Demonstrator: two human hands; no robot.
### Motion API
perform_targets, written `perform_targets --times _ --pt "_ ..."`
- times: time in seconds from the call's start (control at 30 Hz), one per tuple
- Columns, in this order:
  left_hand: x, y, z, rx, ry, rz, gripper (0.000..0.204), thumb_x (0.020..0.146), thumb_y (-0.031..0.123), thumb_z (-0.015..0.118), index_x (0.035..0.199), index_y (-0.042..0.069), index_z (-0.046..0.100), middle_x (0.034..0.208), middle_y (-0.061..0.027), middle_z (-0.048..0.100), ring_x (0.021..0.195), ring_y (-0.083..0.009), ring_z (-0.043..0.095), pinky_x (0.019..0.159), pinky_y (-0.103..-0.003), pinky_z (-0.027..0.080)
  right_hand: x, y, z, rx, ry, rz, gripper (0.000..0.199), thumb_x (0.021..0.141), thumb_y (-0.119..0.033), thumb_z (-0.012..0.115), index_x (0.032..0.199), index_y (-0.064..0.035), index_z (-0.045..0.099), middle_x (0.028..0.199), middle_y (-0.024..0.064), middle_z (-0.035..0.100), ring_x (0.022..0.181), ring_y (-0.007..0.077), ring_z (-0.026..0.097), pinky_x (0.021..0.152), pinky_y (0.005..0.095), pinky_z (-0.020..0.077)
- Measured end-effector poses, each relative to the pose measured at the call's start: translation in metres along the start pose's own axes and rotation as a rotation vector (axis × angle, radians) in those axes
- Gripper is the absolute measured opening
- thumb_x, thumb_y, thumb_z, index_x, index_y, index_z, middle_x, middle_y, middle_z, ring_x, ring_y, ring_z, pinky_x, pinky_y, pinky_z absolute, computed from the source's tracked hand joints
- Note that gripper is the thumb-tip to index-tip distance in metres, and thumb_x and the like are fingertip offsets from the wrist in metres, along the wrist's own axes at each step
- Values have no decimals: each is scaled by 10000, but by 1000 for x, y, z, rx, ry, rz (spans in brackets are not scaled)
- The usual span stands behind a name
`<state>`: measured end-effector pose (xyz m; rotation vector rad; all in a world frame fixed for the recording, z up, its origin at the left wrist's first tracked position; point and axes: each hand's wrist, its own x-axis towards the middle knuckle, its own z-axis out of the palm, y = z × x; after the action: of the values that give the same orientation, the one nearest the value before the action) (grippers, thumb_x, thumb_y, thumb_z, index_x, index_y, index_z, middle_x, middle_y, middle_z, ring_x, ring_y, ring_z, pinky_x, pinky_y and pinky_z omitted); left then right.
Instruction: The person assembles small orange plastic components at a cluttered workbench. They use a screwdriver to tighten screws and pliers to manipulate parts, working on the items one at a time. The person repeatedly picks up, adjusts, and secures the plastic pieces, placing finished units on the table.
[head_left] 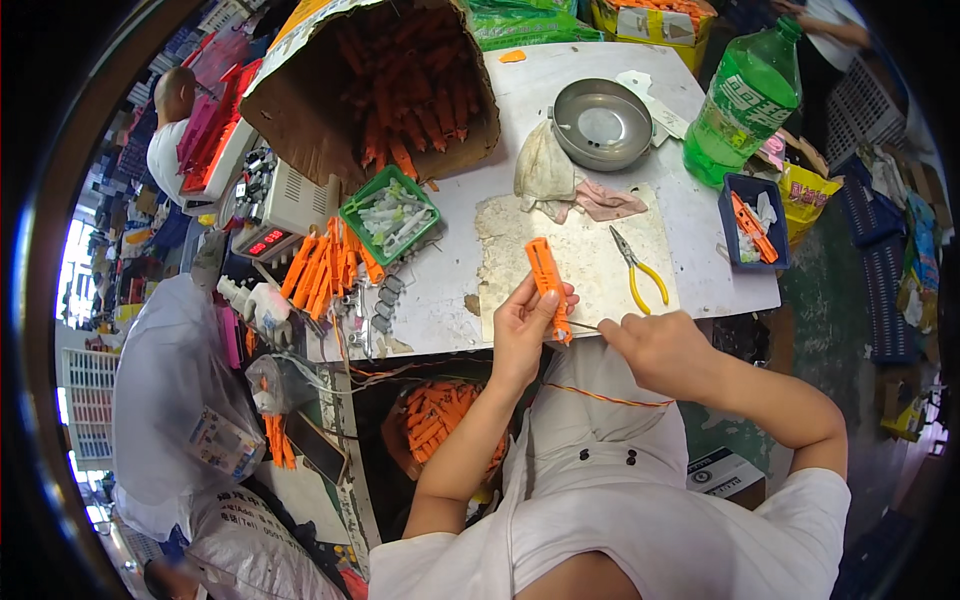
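Note:
My left hand (pixel 528 322) is closed round a long orange plastic part (pixel 545 274), held upright near the table's front edge. The part has slots along its face. My right hand (pixel 655 350) is closed just right of it. A thin dark rod (pixel 582 325) sticks out from its fingers toward the part's lower end; its handle is hidden in the fist. Beyond my right hand lie pliers (pixel 637 270) with yellow handles, on a worn pale board (pixel 500 240).
Left of the board are a pile of orange parts (pixel 322 270), a green basket (pixel 425 222) of small clear pieces and a powered box (pixel 290 205). Behind stand a tipped carton (pixel 290 130) of orange parts, a metal bowl (pixel 610 155), a rag (pixel 545 170), a green bottle (pixel 740 105) and a blue bin (pixel 735 225).

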<state>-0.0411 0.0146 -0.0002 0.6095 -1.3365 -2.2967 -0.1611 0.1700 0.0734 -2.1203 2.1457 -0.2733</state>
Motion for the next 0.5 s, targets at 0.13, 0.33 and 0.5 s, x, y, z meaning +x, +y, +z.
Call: perform_targets --times 0.13,0.33,0.5 --pt "3 -7 0 -43 39 26 361 931 178 526 1206 -47 462 1028 -143 608 921 -195 627 826 -301 522 -6 2 15 23 88 15 318 758 -69 551 1076 -66 553 694 63 549 585 232 596 494 340 469" --pt "16 -15 -14 -273 93 99 306 955 147 457 1194 -42 432 1118 -191 564 996 -254 601 900 -354 506 -9 64 36 0 380 370 242 805 -118 574 1042 -76 587 762 88 570 643 260 594 544 365 474" --pt "13 -20 -14 -381 65 121 342 956 146 448 1235 -33 362 1249 -230 474 1150 -309 508 1009 -409 418 -1 87 57 -94 496 442 281 790 -132 610 1065 -76 601 871 115 581 850 301 559 732 411 436"
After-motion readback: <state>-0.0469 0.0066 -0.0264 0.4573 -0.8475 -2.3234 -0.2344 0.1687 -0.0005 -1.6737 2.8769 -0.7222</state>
